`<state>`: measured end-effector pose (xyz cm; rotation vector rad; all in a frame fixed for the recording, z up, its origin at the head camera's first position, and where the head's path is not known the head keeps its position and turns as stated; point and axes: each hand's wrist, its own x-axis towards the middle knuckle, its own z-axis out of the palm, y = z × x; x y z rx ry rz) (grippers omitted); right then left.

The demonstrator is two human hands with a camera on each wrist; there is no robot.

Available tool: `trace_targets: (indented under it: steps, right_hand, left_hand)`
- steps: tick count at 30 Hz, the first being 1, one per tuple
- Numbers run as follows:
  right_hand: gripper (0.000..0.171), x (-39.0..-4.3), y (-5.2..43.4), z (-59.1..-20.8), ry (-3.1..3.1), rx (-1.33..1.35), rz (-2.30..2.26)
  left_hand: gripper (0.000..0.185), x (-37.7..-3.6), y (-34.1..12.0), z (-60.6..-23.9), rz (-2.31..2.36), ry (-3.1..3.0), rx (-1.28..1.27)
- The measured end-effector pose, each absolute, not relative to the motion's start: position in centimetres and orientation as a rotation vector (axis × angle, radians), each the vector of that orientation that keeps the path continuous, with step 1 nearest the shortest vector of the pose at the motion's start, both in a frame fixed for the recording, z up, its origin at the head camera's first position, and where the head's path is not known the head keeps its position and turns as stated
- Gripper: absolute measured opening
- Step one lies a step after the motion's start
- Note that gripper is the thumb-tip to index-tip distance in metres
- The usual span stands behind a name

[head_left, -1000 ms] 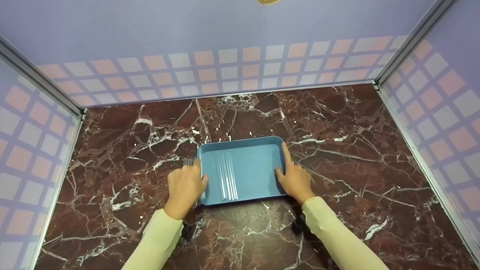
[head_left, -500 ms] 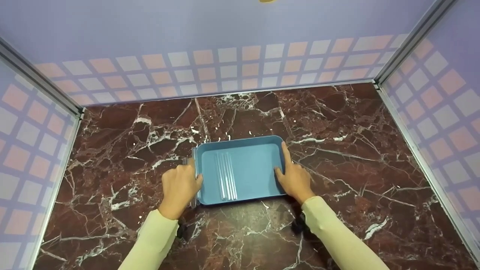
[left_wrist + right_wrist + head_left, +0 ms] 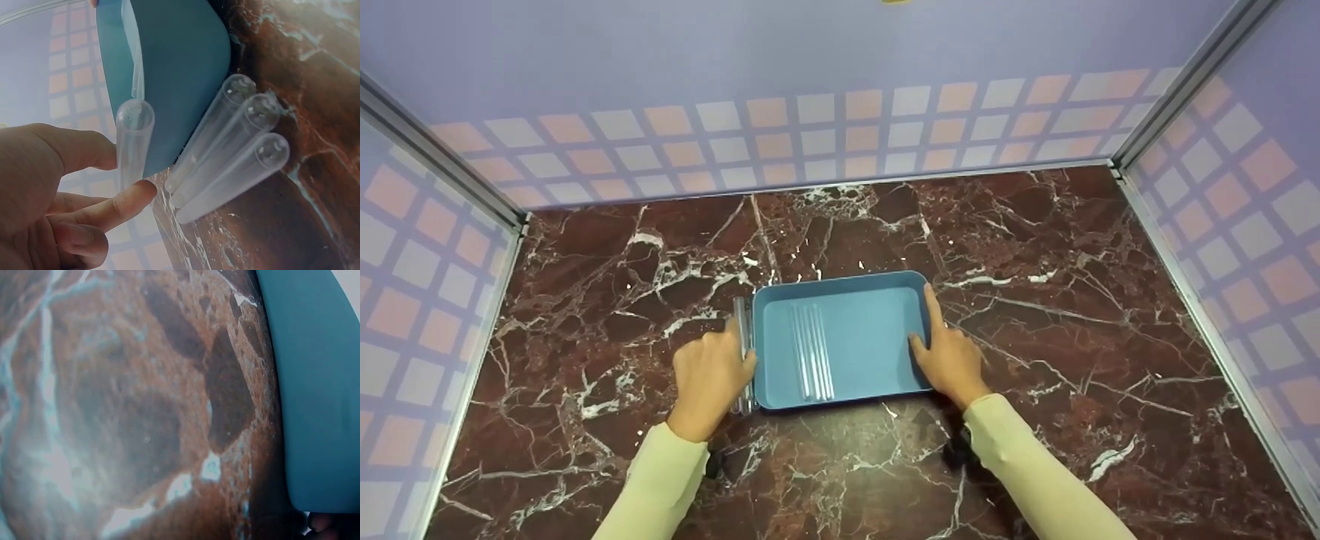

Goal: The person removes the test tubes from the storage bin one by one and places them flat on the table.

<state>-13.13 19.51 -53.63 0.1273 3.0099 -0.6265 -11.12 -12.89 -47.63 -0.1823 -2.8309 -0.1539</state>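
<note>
A blue rectangular tray [image 3: 874, 337] sits on the marble-patterned surface, with several clear test tubes [image 3: 814, 352] lying side by side in its left part. My left hand [image 3: 709, 379] is just outside the tray's left wall, pinching one clear test tube [image 3: 134, 132] between thumb and fingers, its rounded end up in the left wrist view. Below that, three more clear tubes [image 3: 228, 163] lie together on the surface along the tray's outer wall. My right hand [image 3: 952, 364] grips the tray's right edge, thumb inside the rim and index finger along the outside.
Purple walls with a pink and white square pattern [image 3: 862, 139] close off the back and both sides. Dark red marble surface [image 3: 1080, 300] extends around the tray. The right wrist view shows the tray's outer wall beside this surface.
My left hand has moved left from over the tray's left rim to outside it, bringing a test tube along. The right hand and the tray have stayed in place.
</note>
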Motion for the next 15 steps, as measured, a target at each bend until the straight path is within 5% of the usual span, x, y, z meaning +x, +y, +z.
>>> trace_targets:
  steps: [15]
  right_hand:
    - [0.078,-12.8,19.6,-53.9,3.063,0.083,-0.632]
  left_hand:
    - [0.027,-11.0,-14.2,-48.3,-0.191,-2.786,-0.159]
